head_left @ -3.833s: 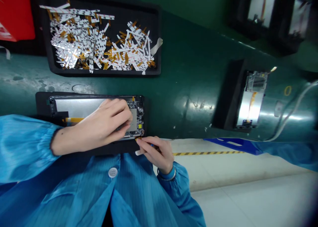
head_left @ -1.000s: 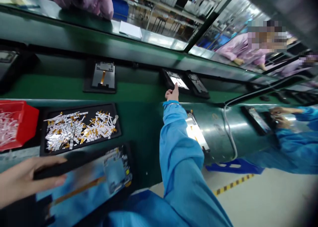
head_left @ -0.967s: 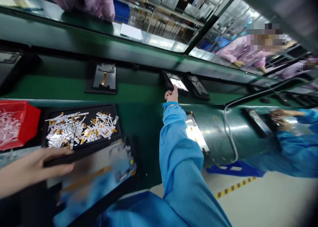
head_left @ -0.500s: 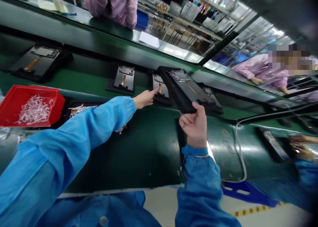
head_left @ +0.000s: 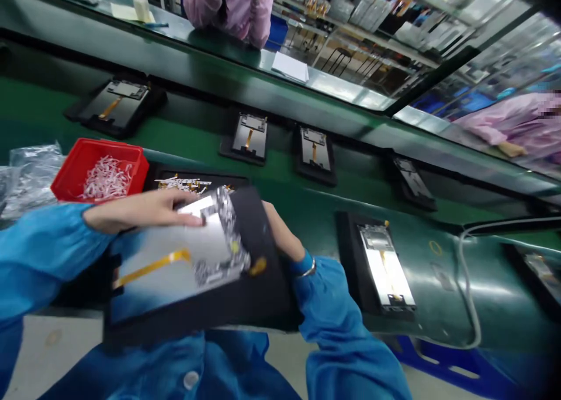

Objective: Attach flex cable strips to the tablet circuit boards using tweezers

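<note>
A black tray (head_left: 258,289) holding an open tablet back with a silver panel (head_left: 193,251), a circuit board and an orange flex cable sits tilted in front of me, overhanging the bench edge. My left hand (head_left: 144,208) lies flat with fingers stretched on the tablet's upper left edge. My right hand (head_left: 277,229) reaches behind the tray's far right side and holds it. Its fingers are hidden by the tray.
A red bin (head_left: 74,172) of white strips and a black tray of loose strips (head_left: 193,184) stand behind. Another tablet tray (head_left: 385,268) lies to the right by a white cable (head_left: 465,271). Several trays ride the green conveyor (head_left: 184,140). People in pink coats (head_left: 228,6) work opposite.
My right hand has brought a tray from the conveyor down in front of me. My left hand has drawn back from the conveyor and now rests on that tray's tablet.
</note>
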A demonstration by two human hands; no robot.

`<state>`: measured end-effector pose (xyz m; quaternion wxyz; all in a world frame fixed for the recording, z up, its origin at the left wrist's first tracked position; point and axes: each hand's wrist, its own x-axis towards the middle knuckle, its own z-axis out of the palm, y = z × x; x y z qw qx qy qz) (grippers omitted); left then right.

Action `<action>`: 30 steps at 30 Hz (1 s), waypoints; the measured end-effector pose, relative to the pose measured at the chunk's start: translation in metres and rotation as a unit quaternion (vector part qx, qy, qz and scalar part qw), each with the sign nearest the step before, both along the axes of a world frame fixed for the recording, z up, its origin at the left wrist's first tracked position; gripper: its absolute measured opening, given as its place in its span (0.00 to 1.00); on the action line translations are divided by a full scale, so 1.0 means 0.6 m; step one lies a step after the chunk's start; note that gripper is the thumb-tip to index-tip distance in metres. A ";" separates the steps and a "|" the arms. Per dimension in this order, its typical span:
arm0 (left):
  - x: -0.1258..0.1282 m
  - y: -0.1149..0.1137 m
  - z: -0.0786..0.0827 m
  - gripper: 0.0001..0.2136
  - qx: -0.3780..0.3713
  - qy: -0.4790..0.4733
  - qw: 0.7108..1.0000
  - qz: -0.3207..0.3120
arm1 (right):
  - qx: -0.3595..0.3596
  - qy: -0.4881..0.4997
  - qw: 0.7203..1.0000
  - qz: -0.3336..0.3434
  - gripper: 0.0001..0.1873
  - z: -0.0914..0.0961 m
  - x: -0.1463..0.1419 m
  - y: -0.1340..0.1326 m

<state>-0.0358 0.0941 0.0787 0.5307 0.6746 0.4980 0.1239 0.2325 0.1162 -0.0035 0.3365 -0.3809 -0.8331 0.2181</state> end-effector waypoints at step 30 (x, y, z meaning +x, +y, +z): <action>0.053 -0.061 -0.067 0.09 0.319 -0.117 0.940 -0.016 | -0.447 0.417 0.791 -0.024 0.12 0.035 -0.082 -0.104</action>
